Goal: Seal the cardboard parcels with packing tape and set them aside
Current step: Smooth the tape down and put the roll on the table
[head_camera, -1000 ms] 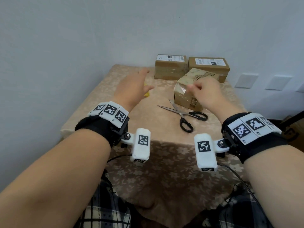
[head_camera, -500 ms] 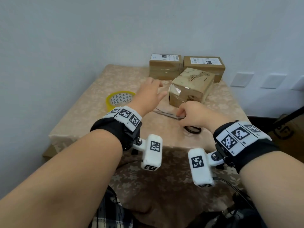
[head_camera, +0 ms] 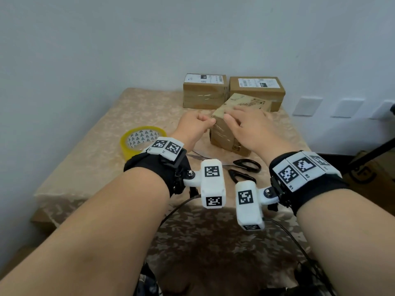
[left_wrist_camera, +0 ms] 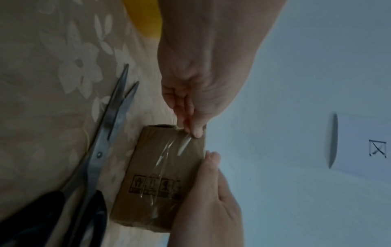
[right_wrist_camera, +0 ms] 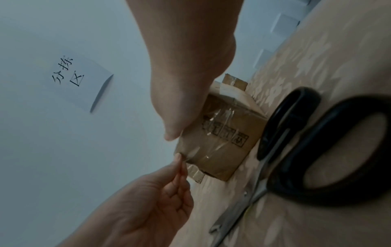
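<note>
Three cardboard parcels sit on a table [head_camera: 102, 146] under a floral beige cloth. Two labelled ones, a left parcel [head_camera: 204, 91] and a right parcel [head_camera: 257, 89], stand side by side against the far wall. The third, the near parcel [head_camera: 224, 135], lies just in front of them. The right hand [head_camera: 249, 127] rests flat on its top, fingers fairly straight and thumb at the near edge, holding it down. The left hand [head_camera: 193, 127] has its fingers curled, pinching a loose end of clear tape [left_wrist_camera: 184, 145] at the parcel's left corner. A yellow tape roll [head_camera: 142, 139] lies to the left. Black-handled scissors [head_camera: 243, 169] lie in front, near the parcel.
</note>
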`<control>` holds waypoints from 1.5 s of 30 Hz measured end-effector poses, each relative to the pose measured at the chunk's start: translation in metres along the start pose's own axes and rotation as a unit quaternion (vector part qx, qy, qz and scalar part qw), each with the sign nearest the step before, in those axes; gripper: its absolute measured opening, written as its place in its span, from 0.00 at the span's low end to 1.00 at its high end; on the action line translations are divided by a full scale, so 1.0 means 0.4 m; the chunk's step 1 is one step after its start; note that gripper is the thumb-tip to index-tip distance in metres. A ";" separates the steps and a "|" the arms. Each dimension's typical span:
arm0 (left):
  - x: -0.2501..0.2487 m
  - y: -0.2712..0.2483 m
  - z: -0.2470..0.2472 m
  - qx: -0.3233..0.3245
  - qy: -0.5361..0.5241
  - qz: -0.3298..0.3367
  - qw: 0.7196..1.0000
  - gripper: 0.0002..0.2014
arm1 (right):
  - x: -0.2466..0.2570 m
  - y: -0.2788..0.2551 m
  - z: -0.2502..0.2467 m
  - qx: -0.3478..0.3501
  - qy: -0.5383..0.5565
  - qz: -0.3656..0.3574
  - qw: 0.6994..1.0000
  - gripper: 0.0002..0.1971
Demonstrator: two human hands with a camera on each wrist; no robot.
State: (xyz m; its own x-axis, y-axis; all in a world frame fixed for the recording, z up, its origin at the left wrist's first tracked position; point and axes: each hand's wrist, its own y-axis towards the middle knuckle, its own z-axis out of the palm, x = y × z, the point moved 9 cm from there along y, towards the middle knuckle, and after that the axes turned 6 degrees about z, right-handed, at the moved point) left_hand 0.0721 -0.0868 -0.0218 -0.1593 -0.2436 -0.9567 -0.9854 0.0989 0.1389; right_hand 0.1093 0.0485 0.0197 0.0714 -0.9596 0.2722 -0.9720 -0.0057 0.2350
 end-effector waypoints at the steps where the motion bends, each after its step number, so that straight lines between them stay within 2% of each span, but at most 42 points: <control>1: 0.001 0.000 -0.003 -0.004 0.005 0.010 1.000 0.12 | -0.001 0.008 -0.002 -0.009 0.008 0.011 1.000 0.23; 5: 0.000 -0.005 -0.004 -0.004 0.018 0.045 0.999 0.12 | 0.007 0.035 0.003 -0.052 -0.041 0.070 0.995 0.23; 8: 0.014 0.003 -0.009 -0.002 0.066 0.046 0.997 0.13 | 0.038 0.045 0.023 -0.078 -0.121 0.056 0.988 0.28; 11: 0.058 0.015 -0.017 0.033 0.144 0.009 0.989 0.08 | 0.052 0.047 0.034 -0.099 -0.163 0.043 0.981 0.30; 13: 0.064 0.024 -0.036 0.025 0.166 0.003 0.986 0.05 | 0.058 0.046 0.043 -0.101 -0.174 0.038 0.979 0.32; 16: 0.028 0.032 -0.056 -0.012 0.125 0.032 0.992 0.05 | 0.061 0.044 0.053 -0.095 -0.188 0.034 0.977 0.37; 18: 0.012 0.031 -0.052 -0.016 0.095 0.038 0.995 0.06 | 0.056 0.043 0.037 -0.114 -0.171 0.042 0.978 0.38; 20: 0.011 0.027 -0.042 -0.012 0.077 0.031 0.996 0.07 | 0.051 0.041 0.024 -0.124 -0.152 0.045 0.980 0.36; 22: 0.017 0.018 -0.028 0.002 0.057 0.011 0.998 0.09 | 0.049 0.043 0.030 -0.102 -0.144 0.029 0.984 0.30; 25: 0.025 -0.002 0.004 0.040 0.010 -0.029 0.999 0.15 | 0.029 0.037 0.022 -0.056 -0.085 0.019 0.995 0.20; 28: 0.041 -0.021 0.045 0.093 -0.051 -0.084 0.991 0.20 | -0.035 0.020 -0.008 -0.025 -0.010 0.090 0.996 0.14; 30: 0.041 -0.044 0.080 0.138 -0.091 -0.109 0.980 0.23 | -0.081 -0.001 -0.006 -0.013 0.042 0.145 0.989 0.17; 32: 0.020 -0.065 0.118 0.187 -0.075 -0.085 0.976 0.25 | -0.115 -0.027 0.019 -0.004 0.109 0.173 0.979 0.21; 35: 0.002 -0.081 0.142 0.200 -0.016 -0.054 0.978 0.27 | -0.163 -0.063 0.037 -0.027 0.184 0.224 0.957 0.36; 37: 0.002 -0.097 0.151 0.228 0.022 -0.054 0.972 0.26 | -0.180 -0.079 0.025 -0.055 0.178 0.250 0.950 0.42; 39: 0.001 -0.113 0.156 0.260 0.045 -0.053 0.963 0.24 | -0.187 -0.087 0.010 -0.081 0.165 0.254 0.950 0.43; 41: -0.019 -0.114 0.134 0.245 0.056 -0.029 0.968 0.20 | -0.188 -0.084 0.002 -0.092 0.192 0.240 0.947 0.40; 43: -0.046 -0.094 0.086 0.178 0.083 0.022 0.980 0.19 | -0.182 -0.078 -0.003 -0.074 0.266 0.222 0.935 0.36; 45: -0.054 -0.070 0.028 0.101 0.081 0.042 0.991 0.24 | -0.176 -0.072 -0.008 -0.056 0.366 0.214 0.904 0.29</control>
State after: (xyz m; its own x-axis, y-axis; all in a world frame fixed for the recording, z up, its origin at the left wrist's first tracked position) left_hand 0.1039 -0.0736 -0.0080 -0.2642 -0.3755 -0.8884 -0.9387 0.3117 0.1474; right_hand 0.1331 0.1170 -0.0031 -0.1363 -0.4229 0.8958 -0.9200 0.3896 0.0439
